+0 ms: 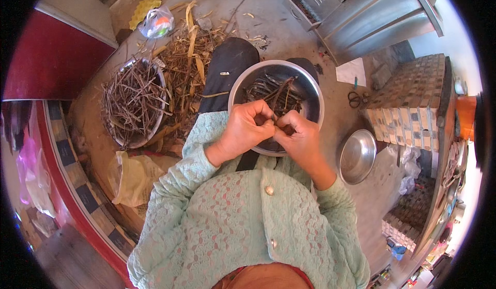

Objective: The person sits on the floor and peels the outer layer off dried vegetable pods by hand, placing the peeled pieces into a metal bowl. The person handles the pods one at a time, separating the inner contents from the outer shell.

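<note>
A round metal bowl (234,90) rests on my lap, holding thin, dark, dry pods or stalks (279,90). Over its near side my left hand (247,126) and my right hand (299,134) meet, fingertips almost touching. Both are closed in a pinch, thumbs against the forefingers. Something small and dark shows between the fingertips, but the fingers hide most of it, so I cannot make out what it is. Some thin brown pieces in the bowl reach up close behind the fingertips.
On my left stands a metal basin (164,90) heaped with dry brown stalks (132,100), beside a pile of dry debris (191,56). Plastic bags (156,23) lie beyond. To my right are an empty metal bowl (357,156), scissors (355,99), paper (351,73) and a tiled counter (408,116).
</note>
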A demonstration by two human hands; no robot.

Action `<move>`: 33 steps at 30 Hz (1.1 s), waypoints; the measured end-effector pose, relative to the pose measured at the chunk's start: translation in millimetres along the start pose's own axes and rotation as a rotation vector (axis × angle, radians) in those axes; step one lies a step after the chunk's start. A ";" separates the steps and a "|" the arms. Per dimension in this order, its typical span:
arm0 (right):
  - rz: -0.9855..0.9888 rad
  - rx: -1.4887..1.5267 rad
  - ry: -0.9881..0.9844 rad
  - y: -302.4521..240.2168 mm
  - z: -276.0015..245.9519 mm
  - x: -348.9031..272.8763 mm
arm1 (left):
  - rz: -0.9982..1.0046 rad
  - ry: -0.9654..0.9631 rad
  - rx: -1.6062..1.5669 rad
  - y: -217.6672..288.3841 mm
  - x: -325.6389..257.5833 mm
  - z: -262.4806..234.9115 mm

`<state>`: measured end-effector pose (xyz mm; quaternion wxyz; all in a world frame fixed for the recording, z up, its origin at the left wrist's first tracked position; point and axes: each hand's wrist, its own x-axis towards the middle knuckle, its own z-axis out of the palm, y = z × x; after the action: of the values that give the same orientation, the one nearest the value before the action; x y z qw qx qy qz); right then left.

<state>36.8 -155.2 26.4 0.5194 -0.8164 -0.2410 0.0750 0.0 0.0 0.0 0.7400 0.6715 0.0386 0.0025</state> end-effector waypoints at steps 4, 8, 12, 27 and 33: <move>-0.017 0.003 0.051 1.8 5.8 -1.4 | 0.048 0.018 0.100 2.7 0.8 -0.3; -0.034 -0.022 0.118 2.2 10.1 -3.7 | 0.076 0.043 0.085 0.4 1.9 2.7; -0.018 0.010 0.097 1.0 10.5 -3.0 | 0.086 0.034 0.064 2.6 2.0 1.7; 0.332 0.486 -0.151 0.9 -16.4 10.7 | 0.062 -0.033 -0.315 -6.3 6.2 4.3; 0.058 0.113 -0.040 3.8 -13.1 11.6 | 0.142 0.041 -0.061 -0.4 4.8 5.0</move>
<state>53.0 -161.7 30.3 0.5575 -0.7906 -0.2230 0.1197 5.1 -4.7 -0.2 0.7572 0.6494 0.0059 0.0701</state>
